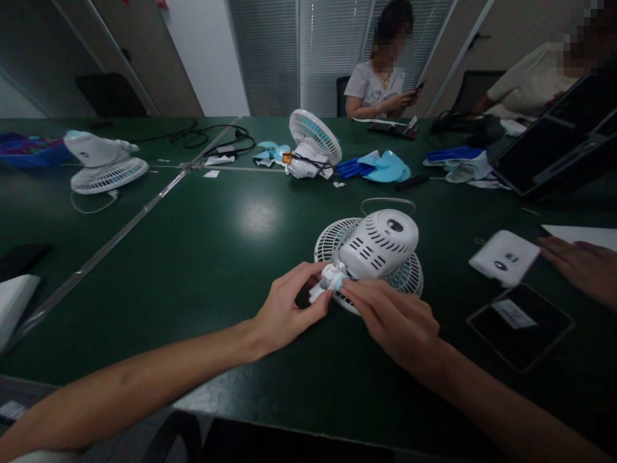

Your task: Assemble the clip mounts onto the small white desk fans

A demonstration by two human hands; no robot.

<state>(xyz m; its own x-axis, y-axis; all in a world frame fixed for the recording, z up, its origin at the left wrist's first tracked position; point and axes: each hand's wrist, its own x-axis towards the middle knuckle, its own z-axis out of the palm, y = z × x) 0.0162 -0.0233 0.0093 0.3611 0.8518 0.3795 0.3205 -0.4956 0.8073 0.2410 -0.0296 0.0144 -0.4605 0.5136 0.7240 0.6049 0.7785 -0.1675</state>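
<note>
Left hand [284, 308], at eight o'clock of the near fan [380, 241], is bent nearly closed, thumb and forefinger pinching the white joint [331, 276] on that fan's side; the right hand [400, 318], at five o'clock, has its fingertips on the light blue knob [339, 283] of the joint, its thumb hidden, so how far it is closed cannot be told. Taking that fan as the clock's centre, with twelve pointing away from the wearer, the counter [212, 257] lies bare from its metal strip [144, 212] at nine to the left forearm, and its near edge passes behind both wrists from eight to six. At ten stand a blue basket [29, 154] and a white fan lying grille down [108, 164], with a black cable [193, 136] beyond the strip. A tilted fan [315, 138] rests at eleven, light blue blades [272, 153] beside it. The near fan itself lies grille down, housing up. At twelve are blue gloves and a light blue blade [385, 167], a seated person [378, 87] behind; at one, more gloves [457, 161] and a second person [530, 77]. A large black panel [554, 138] leans at two. Close on the right, a white box [504, 257] at three and a dark pad [520, 328] at four crowd that side, a co-worker's hand [585, 267] just beside the box.
</note>
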